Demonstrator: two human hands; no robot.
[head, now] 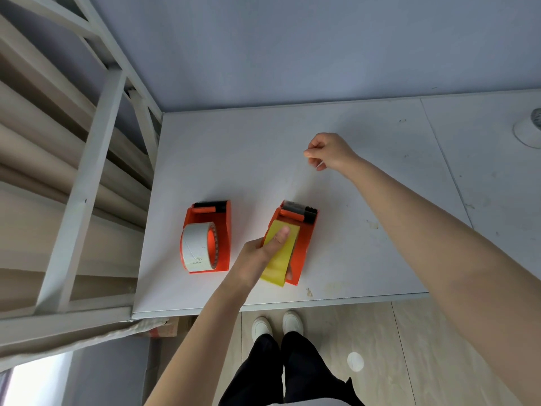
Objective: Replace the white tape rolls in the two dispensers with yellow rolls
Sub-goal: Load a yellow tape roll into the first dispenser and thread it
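Two orange tape dispensers stand on the white table [380, 159]. The left dispenser [224, 230] holds a white roll [196, 247]. The right dispenser [304, 244] holds a yellow roll [281, 259]. My left hand [260, 253] grips that yellow roll from the left, thumb lying on top of it. My right hand [330, 152] hovers beyond the right dispenser's black cutter [307, 213], fingers curled and thumb pinched to forefinger. A thin pale sliver of tape shows under the fingers, and a faint clear band seems to run back to the cutter.
A white metal frame [96, 159] with long brown paper rolls stands along the table's left side. A white round object [530, 130] sits at the far right edge. The wall rises behind the table. My feet show below the front edge.
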